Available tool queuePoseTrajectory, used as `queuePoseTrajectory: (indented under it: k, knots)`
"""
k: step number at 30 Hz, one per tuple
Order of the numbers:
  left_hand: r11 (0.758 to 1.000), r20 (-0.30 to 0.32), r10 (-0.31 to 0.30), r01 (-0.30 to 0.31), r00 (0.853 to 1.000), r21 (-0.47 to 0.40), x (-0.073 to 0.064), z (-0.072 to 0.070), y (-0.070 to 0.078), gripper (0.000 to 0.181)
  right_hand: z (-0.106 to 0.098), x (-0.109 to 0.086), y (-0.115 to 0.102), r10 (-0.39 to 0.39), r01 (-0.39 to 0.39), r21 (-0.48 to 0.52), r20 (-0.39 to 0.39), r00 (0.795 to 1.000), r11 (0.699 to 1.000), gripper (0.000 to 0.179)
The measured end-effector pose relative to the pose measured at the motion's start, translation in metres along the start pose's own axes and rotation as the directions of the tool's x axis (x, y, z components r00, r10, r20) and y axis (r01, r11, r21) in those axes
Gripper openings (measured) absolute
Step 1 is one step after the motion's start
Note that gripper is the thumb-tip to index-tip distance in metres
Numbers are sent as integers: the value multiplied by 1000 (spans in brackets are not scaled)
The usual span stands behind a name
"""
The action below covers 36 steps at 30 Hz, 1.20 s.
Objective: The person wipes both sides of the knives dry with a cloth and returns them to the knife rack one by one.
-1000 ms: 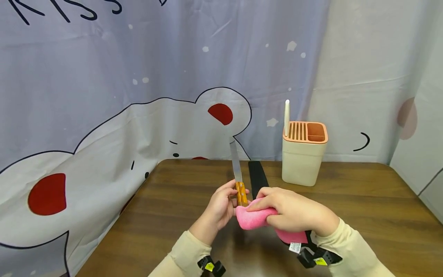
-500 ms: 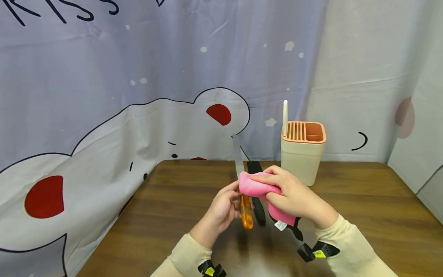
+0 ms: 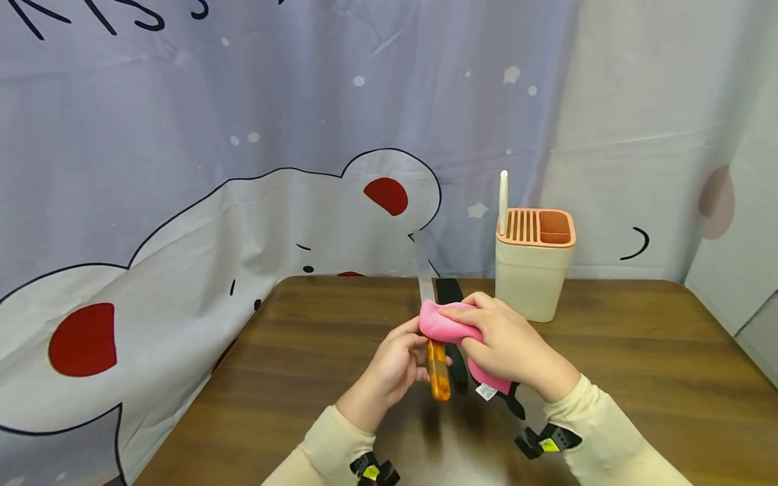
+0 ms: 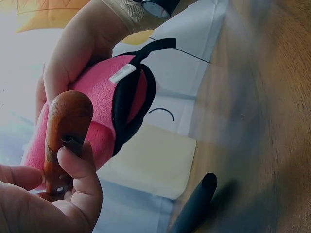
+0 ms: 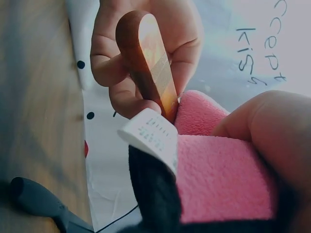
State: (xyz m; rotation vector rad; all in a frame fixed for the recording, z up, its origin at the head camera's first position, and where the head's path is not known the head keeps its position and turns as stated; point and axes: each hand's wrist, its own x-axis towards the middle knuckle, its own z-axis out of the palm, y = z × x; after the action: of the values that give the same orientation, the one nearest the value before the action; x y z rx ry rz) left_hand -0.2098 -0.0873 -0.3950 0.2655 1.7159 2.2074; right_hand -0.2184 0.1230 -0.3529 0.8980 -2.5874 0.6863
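Observation:
My left hand (image 3: 389, 368) holds a knife by its amber-brown wooden handle (image 3: 439, 381), blade (image 3: 425, 287) pointing away from me above the table. In the left wrist view, thumb and fingers pinch the handle (image 4: 68, 116). My right hand (image 3: 507, 341) grips a folded pink cloth (image 3: 446, 325) with black trim and a white tag (image 5: 154, 133). The cloth is wrapped over the knife where blade and handle meet, hiding that part. Behind them a black knife (image 3: 450, 291) lies on the table, partly covered by the cloth and hands.
A cream knife holder (image 3: 529, 283) with an orange slotted top stands at the back right of the wooden table (image 3: 638, 351); a white handle sticks up from it. A printed curtain (image 3: 273, 108) hangs behind the table's far edge.
My right hand has moved the pink cloth from the handle's near end up to the base of the blade. The knife has shifted slightly right, and its whole handle end now shows.

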Motion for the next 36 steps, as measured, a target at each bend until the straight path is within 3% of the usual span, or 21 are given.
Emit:
queuePoseTrajectory:
  k: [8,15,21,27,30,36]
  knots:
    - [1000,-21,-4,3,1000,-24,1,-2,2,58,-5,-4,-6,-59,60,-32,42,997,998,50]
    - [998,-67,-20,16,998,-64,0,-5,0,61,-10,-10,-11,-139,141,-3,125,982,990,51]
    - [996,-79,-22,16,997,-84,2,-9,1,59,-16,-14,-14,-249,242,59,192,949,968,52]
    - [998,-82,-11,6,997,-60,2,-12,2,58,-24,-17,-14,-289,251,163,287,913,954,46]
    - [998,-70,-10,5,998,-67,2,-11,2,58,-28,-16,-10,-285,243,181,261,923,953,42]
    - [998,-46,-23,21,999,-54,0,-5,4,58,-30,-7,1,-174,161,143,86,981,976,45]
